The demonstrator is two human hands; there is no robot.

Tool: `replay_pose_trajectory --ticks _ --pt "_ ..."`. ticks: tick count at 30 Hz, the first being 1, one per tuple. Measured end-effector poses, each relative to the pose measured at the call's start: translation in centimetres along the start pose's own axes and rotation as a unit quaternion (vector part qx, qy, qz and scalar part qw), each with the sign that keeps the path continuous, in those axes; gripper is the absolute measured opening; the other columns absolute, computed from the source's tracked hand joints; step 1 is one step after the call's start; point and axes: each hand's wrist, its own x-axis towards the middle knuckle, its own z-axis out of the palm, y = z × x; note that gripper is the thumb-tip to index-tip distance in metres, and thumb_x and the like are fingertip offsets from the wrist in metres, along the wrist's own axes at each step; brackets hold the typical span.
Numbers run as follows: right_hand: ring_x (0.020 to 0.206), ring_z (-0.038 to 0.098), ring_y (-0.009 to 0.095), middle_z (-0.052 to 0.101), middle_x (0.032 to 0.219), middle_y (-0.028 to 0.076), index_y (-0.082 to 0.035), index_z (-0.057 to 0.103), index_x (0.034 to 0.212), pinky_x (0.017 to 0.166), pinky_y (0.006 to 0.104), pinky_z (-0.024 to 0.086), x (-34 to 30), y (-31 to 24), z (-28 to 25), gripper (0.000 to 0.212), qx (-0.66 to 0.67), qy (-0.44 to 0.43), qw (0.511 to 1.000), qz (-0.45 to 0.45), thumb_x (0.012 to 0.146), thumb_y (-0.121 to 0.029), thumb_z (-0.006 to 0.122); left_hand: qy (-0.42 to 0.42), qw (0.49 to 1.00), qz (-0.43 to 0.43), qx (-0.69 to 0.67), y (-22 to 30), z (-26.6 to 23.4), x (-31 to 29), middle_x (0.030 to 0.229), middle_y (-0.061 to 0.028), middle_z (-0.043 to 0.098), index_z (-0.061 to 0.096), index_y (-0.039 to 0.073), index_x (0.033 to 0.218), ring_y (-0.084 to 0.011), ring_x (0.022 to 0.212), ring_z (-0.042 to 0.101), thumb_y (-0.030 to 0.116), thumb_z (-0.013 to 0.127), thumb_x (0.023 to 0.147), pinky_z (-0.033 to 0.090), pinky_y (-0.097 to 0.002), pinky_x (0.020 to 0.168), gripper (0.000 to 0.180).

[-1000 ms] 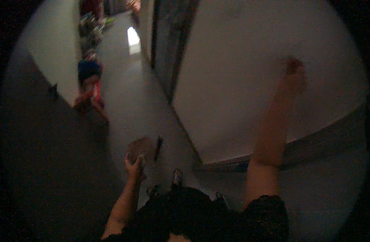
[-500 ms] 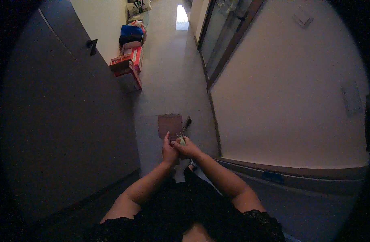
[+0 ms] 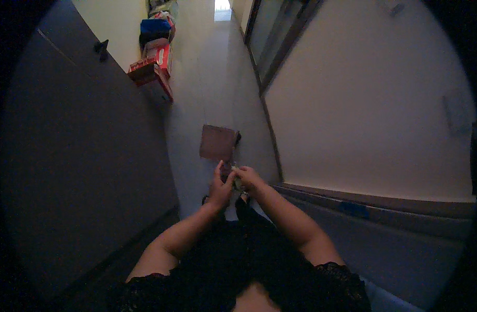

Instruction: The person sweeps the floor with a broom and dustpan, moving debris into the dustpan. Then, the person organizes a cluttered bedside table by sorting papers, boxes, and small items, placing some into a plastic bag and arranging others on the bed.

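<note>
A flat brownish-pink square thing (image 3: pixel 217 143) extends beyond my hands over the floor. Its narrower lower end runs down to my left hand (image 3: pixel 220 190), whose fingers close around it. Close beside, my right hand (image 3: pixel 249 179) pinches a small pale green thing (image 3: pixel 236 169), too blurred to name. At the right edge of the square a dark tip (image 3: pixel 238 138) sticks out; most of that slim thing is hidden. My feet show in part below the hands.
Red cardboard boxes (image 3: pixel 155 67) and a blue bag (image 3: pixel 155 26) line the left wall of a narrow hallway. A dark door (image 3: pixel 82 130) with a handle (image 3: pixel 101 49) stands at left. A framed glass door (image 3: pixel 277 41) and a pale wall (image 3: pixel 363 114) bound the right.
The square has tilted and now covers most of the dark-tipped slim thing. My hands have drawn slightly apart. The whole view has shifted, with the hallway higher in the picture.
</note>
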Motion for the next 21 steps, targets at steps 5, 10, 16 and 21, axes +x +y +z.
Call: replay_pose_trajectory --ticks 5,10,16,21 --pt "0.068 0.059 0.022 0.059 0.078 0.01 -0.005 0.061 0.084 0.059 0.0378 0.05 -3.5 0.2 -2.9 0.015 -0.103 0.092 0.965 0.224 0.086 -0.019 0.055 0.038 0.998 -0.049 0.008 -3.9 -2.9 1.0 0.112 -0.0126 0.06 0.038 0.005 0.134 -0.0193 0.097 0.058 0.019 0.06 0.087 0.045 -0.0316 0.086 0.054" --pt "0.061 0.056 0.021 0.059 0.068 0.01 -0.002 0.063 0.088 0.055 0.0367 0.045 -10.5 2.1 -15.4 0.027 -0.378 0.137 0.915 0.036 0.075 -0.025 0.061 0.034 0.997 -0.063 0.006 -1.9 -9.3 0.0 0.111 -0.0125 0.06 0.038 0.007 0.135 -0.0189 0.097 0.058 0.014 0.061 0.085 0.046 -0.0317 0.084 0.056" --pt "0.083 0.063 0.037 0.064 0.086 0.022 0.0 0.063 0.094 0.072 0.0432 0.05 -11.9 3.3 -16.4 0.033 -0.617 0.164 0.768 0.046 0.074 -0.026 0.062 0.0 0.993 -0.043 0.106 -4.0 -12.7 -2.6 0.111 -0.0164 0.061 0.042 0.008 0.133 -0.0235 0.099 0.06 0.011 0.065 0.077 0.046 -0.0341 0.086 0.06" --pt "0.09 0.062 0.038 0.063 0.095 0.024 0.005 0.062 0.093 0.079 0.0442 0.049 -5.1 5.9 -9.5 0.033 -0.667 0.11 0.73 0.099 0.076 -0.023 0.06 0.0 0.989 -0.038 0.146 -8.4 -14.8 -3.1 0.103 -0.0176 0.063 0.046 0.01 0.131 -0.0212 0.091 0.062 0.013 0.065 0.074 0.048 -0.0327 0.08 0.06"
